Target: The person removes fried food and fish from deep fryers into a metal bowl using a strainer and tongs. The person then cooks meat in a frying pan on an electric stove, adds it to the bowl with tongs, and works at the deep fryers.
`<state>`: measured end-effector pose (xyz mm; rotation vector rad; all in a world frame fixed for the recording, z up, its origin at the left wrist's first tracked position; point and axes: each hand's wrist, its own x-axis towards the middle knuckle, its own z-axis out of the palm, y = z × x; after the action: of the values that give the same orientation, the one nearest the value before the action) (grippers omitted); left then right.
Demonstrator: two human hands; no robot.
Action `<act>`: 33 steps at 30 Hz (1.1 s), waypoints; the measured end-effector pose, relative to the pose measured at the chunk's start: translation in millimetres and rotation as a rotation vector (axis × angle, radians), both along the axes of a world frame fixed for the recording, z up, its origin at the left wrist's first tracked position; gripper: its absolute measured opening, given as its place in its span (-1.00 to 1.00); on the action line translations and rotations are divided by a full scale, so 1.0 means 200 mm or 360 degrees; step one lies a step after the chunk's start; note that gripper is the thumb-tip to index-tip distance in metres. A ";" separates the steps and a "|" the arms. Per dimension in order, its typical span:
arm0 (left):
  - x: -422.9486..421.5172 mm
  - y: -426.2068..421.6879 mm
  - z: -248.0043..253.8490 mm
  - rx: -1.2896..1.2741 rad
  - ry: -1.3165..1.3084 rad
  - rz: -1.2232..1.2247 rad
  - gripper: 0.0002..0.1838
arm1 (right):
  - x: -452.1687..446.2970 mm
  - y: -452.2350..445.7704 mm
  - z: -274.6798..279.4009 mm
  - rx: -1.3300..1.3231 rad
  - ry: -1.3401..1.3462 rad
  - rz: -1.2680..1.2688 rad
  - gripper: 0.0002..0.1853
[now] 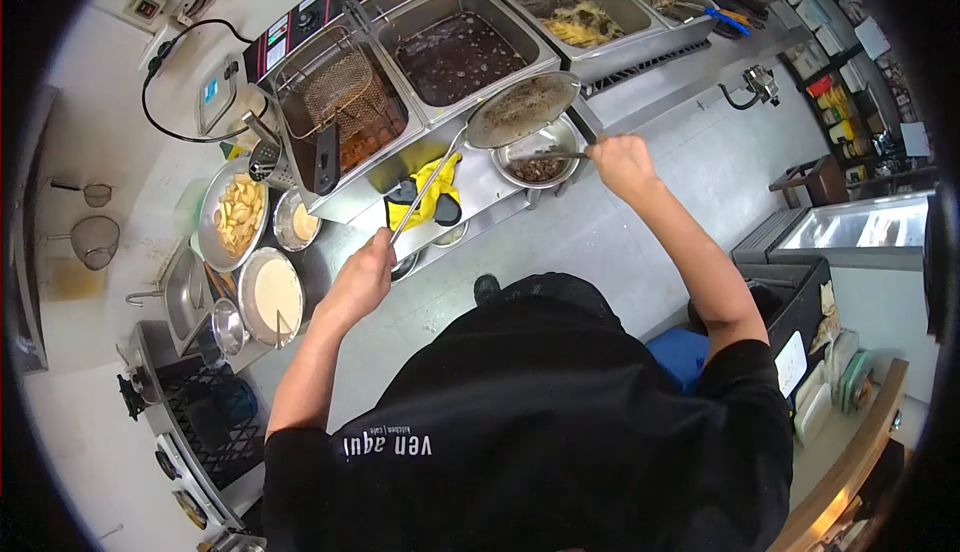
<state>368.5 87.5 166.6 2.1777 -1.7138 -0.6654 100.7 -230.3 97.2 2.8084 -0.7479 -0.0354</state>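
Note:
My left hand (pixel 362 277) is closed around the long metal handle of a round skimmer (pixel 522 110), whose mesh is tilted over a steel bowl. In my right hand (pixel 622 164) is the handle of a utensil (pixel 548 156) that reaches into the same bowl; its far end is hard to make out. Dark brown bits lie in the bottom of the steel bowl (pixel 503 164), at the counter's edge. Behind the skimmer is a fryer vat (pixel 465 57) of dark oil. A yellow and black cloth (pixel 432 192) lies on the counter beside the skimmer's handle.
Another vat (pixel 575 17) has pale food frying in it. A wire basket (pixel 340 87) with a black handle stands in the left vat. Left of the fryers are a bowl of cut potatoes (pixel 240 214) and a bowl of batter (pixel 277 297). A fridge (pixel 850 222) stands right.

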 end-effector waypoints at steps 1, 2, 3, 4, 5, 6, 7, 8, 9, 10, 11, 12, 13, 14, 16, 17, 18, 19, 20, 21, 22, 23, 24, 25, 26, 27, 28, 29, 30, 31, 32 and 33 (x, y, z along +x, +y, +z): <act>0.00 0.00 0.00 0.0004 0.0006 0.0005 -0.83 | -0.02 0.01 0.03 0.0029 0.0017 -0.0044 -0.86; 0.00 0.00 -0.01 0.0013 0.0014 0.0001 -0.83 | -0.04 0.02 0.05 0.0063 0.0037 -0.0098 -0.87; -0.01 0.00 -0.02 0.0018 0.0019 -0.0009 -0.83 | -0.05 0.01 0.04 0.0069 0.0042 -0.0107 -0.87; -0.01 0.00 -0.02 0.0035 0.0010 -0.0004 -0.83 | -0.05 -0.01 0.03 0.0031 -0.0010 -0.0096 -0.87; -0.01 0.00 -0.02 0.0045 -0.0002 0.0007 -0.83 | -0.05 -0.02 0.03 -0.0012 -0.0065 -0.0078 -0.88; -0.01 -0.01 -0.01 0.0037 -0.0006 0.0011 -0.83 | -0.06 -0.03 0.03 -0.0021 -0.0070 -0.0073 -0.88; -0.01 0.00 0.00 0.0020 -0.0016 -0.0006 -0.83 | -0.08 -0.03 0.04 0.0017 -0.0048 -0.0093 -0.88; -0.01 0.00 0.01 0.0007 -0.0025 -0.0021 -0.83 | -0.10 -0.03 0.04 0.0059 -0.0024 -0.0110 -0.89; -0.02 0.01 0.02 0.0005 -0.0031 -0.0009 -0.83 | -0.13 -0.03 0.06 0.0057 -0.0030 -0.0098 -0.89; -0.02 0.01 0.04 0.0002 -0.0043 -0.0017 -0.83 | -0.17 -0.03 0.10 0.0073 -0.0122 -0.0140 -0.90; -0.03 0.02 0.05 -0.0004 -0.0060 -0.0017 -0.83 | -0.21 -0.03 0.14 0.0089 -0.0220 -0.0175 -0.91; -0.03 0.02 0.07 -0.0012 -0.0079 0.0015 -0.83 | -0.26 -0.03 0.16 0.0142 -0.0307 -0.0191 -0.89; -0.02 0.03 0.09 0.0023 0.0083 0.0021 -0.83 | -0.29 -0.02 0.19 0.0198 -0.0398 -0.0188 -0.87; -0.02 0.04 0.12 0.0050 0.0238 0.0044 -0.83 | -0.31 -0.01 0.23 0.0295 -0.0325 -0.0296 -0.83; -0.07 0.01 0.29 0.0361 0.0696 0.0373 -0.88 | -0.35 0.01 0.26 0.0464 -0.0325 -0.0402 -0.77; -0.05 0.04 0.28 0.0290 0.0924 0.0454 -0.88 | -0.37 0.02 0.27 0.0537 -0.0396 -0.0420 -0.73; -0.04 0.05 0.26 0.0216 0.1155 0.0513 -0.88 | -0.37 0.04 0.31 0.0526 -0.0405 -0.0390 -0.73; -0.04 0.05 0.30 0.0199 0.1151 0.0519 -0.88 | -0.39 0.06 0.35 0.0612 -0.0524 -0.0462 -0.71; -0.04 0.05 0.35 0.0122 0.1338 0.0632 -0.87 | -0.40 0.08 0.39 0.0700 -0.0639 -0.0547 -0.68; -0.04 0.05 0.39 0.0049 0.1525 0.0738 -0.84 | -0.40 0.08 0.42 0.0693 -0.0642 -0.0553 -0.68; -0.03 0.06 0.43 0.0050 0.1526 0.0724 -0.84 | -0.40 0.09 0.45 0.0778 -0.0704 -0.0630 -0.67; -0.01 0.07 0.47 -0.0065 0.1616 0.0775 -0.83 | -0.41 0.10 0.47 0.0862 -0.0767 -0.0712 -0.66; 0.02 0.08 0.49 -0.0178 0.1707 0.0819 -0.82 | -0.41 0.10 0.45 0.0850 -0.0774 -0.0734 -0.66; 0.06 0.10 0.49 -0.0272 0.1692 0.0892 -0.81 | -0.40 0.09 0.41 0.0801 -0.0797 -0.0630 -0.66; 0.09 0.11 0.49 -0.0353 0.1686 0.0942 -0.79 | -0.42 0.08 0.37 0.0741 -0.0816 -0.0549 -0.66; 0.12 0.12 0.47 -0.0456 0.1713 0.0912 -0.81 | -0.43 0.08 0.34 0.0738 -0.0788 -0.0541 -0.66; 0.14 0.12 0.45 -0.0514 0.1695 0.0933 -0.82 | -0.42 0.08 0.30 0.0738 -0.0763 -0.0531 -0.66; 0.18 0.13 0.41 -0.0599 0.1679 0.0985 -0.83 | -0.41 0.08 0.27 0.0732 -0.0718 -0.0537 -0.65; 0.20 0.13 0.38 -0.0682 0.1701 0.0997 -0.83 | -0.40 0.09 0.24 0.0728 -0.0674 -0.0551 -0.65; 0.21 0.11 0.38 -0.0696 0.1616 0.1149 -0.84 | -0.38 0.11 0.24 0.0755 -0.0665 -0.0585 -0.65; 0.28 0.12 0.31 -0.0665 0.1570 0.1122 -0.82 | -0.37 0.12 0.23 0.0775 -0.0657 -0.0630 -0.65; 0.35 0.12 0.25 -0.0627 0.1643 0.1081 -0.79 | -0.36 0.14 0.22 0.0768 -0.0694 -0.0639 -0.64</act>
<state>438.3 111.9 216.3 1.5053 -0.4786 -0.9050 29.7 -203.2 140.7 3.0862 -1.5849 0.3894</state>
